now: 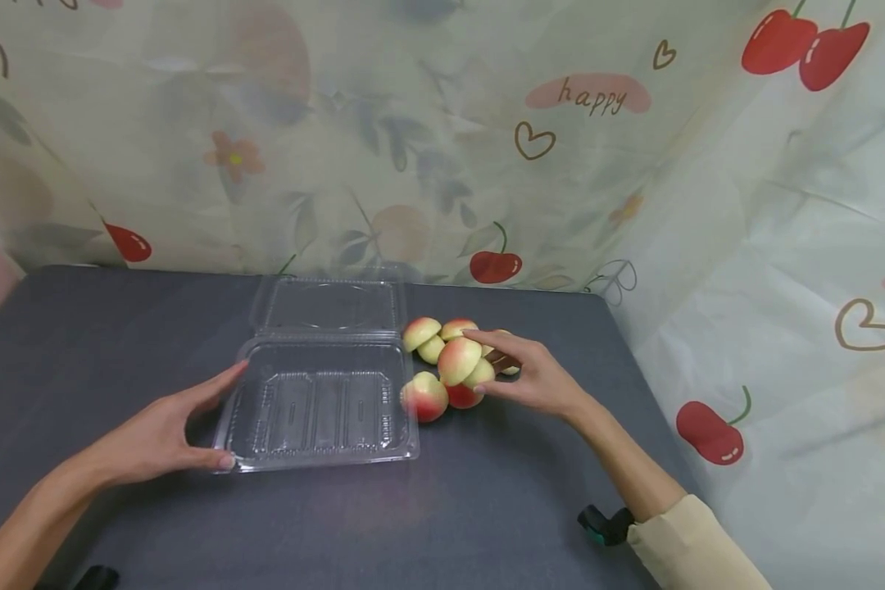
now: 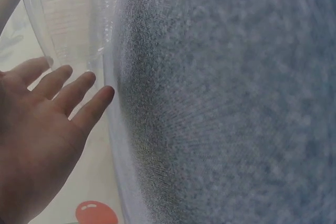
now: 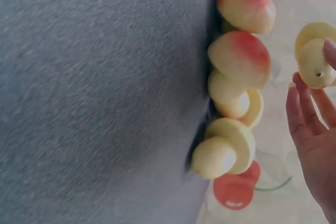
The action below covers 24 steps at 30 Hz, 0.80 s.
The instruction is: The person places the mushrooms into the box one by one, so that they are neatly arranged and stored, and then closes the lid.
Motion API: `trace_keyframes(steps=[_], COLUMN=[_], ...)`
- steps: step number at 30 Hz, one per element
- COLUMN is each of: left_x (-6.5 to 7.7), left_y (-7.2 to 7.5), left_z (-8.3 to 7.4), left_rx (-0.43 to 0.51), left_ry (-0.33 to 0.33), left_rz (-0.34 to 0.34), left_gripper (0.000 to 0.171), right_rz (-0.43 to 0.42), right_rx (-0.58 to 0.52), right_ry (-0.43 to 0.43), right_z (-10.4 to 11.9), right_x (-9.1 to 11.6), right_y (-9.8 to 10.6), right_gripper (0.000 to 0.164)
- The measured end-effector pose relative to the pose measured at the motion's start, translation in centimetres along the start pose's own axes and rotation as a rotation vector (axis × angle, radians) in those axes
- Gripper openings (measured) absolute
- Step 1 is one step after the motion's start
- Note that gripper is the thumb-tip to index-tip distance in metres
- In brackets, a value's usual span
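A clear plastic clamshell container (image 1: 315,460) lies with its lid (image 1: 332,307) folded back, away from the person. My left hand (image 1: 155,430) spans its left side, thumb at the near corner and fingertips farther along the rim. In the left wrist view, the fingers of that hand (image 2: 47,124) are spread and fairly straight against the clear plastic. My right hand (image 1: 534,378) pinches a toy mushroom (image 1: 459,360) with a red-and-cream cap, raised over others beside the container. The right wrist view shows this mushroom's pale stem (image 3: 314,61) between thumb and fingers.
Several similar mushrooms (image 1: 425,399) cluster against the container's right side on the dark grey tabletop (image 1: 428,524). A printed curtain (image 1: 428,156) hangs behind the table and along its right side. A black strap device (image 1: 606,524) sits at the right wrist.
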<state>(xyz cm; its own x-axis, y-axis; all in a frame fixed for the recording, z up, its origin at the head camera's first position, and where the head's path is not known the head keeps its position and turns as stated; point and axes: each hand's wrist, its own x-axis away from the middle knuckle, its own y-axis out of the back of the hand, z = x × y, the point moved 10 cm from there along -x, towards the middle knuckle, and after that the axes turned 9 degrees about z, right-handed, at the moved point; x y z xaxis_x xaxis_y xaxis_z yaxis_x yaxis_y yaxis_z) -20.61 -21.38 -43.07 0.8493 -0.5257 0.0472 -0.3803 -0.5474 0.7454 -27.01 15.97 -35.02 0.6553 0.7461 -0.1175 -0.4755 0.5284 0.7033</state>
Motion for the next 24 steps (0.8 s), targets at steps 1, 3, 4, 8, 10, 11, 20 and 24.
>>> trace_keyframes(steps=[1, 3, 4, 8, 10, 11, 20, 24], left_x=[0.0, 0.1, 0.1, 0.1, 0.1, 0.0, 0.0, -0.1], left_y=[-0.1, -0.2, -0.3, -0.4, -0.4, -0.3, 0.0, -0.1], left_z=[0.0, -0.1, -0.1, -0.1, -0.1, -0.1, -0.4, -0.4], left_rx=[0.005, 0.015, 0.02, 0.031, 0.02, 0.013, -0.001, 0.008], left_ry=[-0.005, -0.01, -0.011, -0.008, -0.011, -0.015, -0.037, -0.029], left_rz=[-0.003, -0.007, -0.008, -0.008, -0.013, -0.015, -0.028, -0.017], left_gripper=[0.114, 0.114, 0.114, 0.114, 0.115, 0.115, 0.116, 0.115], right_rz=[0.006, 0.017, 0.022, 0.045, 0.056, 0.062, 0.079, 0.081], right_rx=[-0.004, 0.0, 0.002, 0.013, 0.001, -0.005, 0.023, 0.028], right_ry=[0.003, 0.009, 0.014, 0.053, 0.081, 0.091, 0.142, 0.196], right_z=[-0.3, -0.8, -0.8, -0.5, -0.1, 0.1, 1.3, 2.0], right_x=[-0.2, -0.5, -0.6, -1.3, -1.7, -1.8, -3.3, -4.1], right_y=[-0.2, -0.6, -0.8, -1.4, -1.7, -1.8, -2.8, -3.6], right_gripper=[0.069, 0.07, 0.07, 0.069, 0.068, 0.068, 0.065, 0.062])
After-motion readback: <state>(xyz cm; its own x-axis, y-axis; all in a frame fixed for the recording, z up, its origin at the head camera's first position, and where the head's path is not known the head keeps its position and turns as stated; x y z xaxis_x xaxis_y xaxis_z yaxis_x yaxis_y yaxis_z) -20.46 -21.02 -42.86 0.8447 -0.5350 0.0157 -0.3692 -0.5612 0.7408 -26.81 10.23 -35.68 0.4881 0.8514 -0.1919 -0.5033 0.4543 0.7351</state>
